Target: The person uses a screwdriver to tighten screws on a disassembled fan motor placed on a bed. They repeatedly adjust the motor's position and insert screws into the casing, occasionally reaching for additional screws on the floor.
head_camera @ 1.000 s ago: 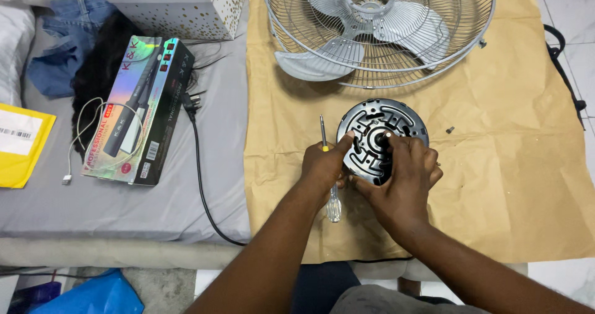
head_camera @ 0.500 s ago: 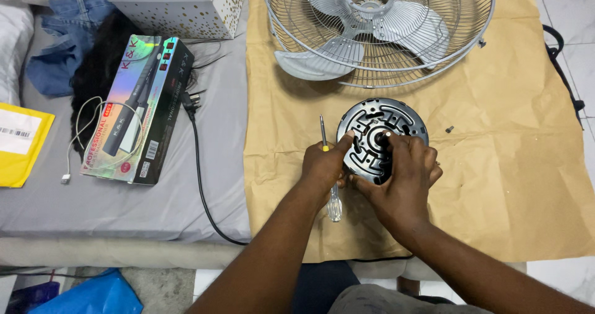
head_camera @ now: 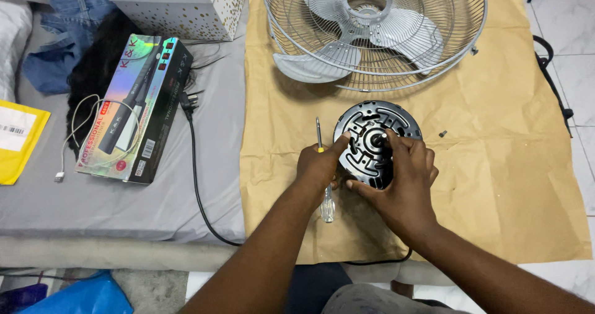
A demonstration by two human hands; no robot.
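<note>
A round grey fan motor housing (head_camera: 370,128) lies on brown paper (head_camera: 496,184) in front of me. My right hand (head_camera: 400,181) grips its near edge, with fingers up by the central shaft. My left hand (head_camera: 319,165) rests against the housing's left side, index finger stretched onto the casing. Under the left hand lies a screwdriver (head_camera: 323,178) with a clear handle and yellow collar, its tip pointing away from me.
A metal fan cage with grey blades (head_camera: 375,32) lies at the far side of the paper. A small screw (head_camera: 442,133) sits right of the housing. On the grey mattress lie a black cable (head_camera: 195,165), a shiny product box (head_camera: 133,106), a yellow envelope (head_camera: 15,137) and a white dotted box (head_camera: 176,4).
Both hands stay on the motor housing with only slight finger shifts. Nothing else has moved.
</note>
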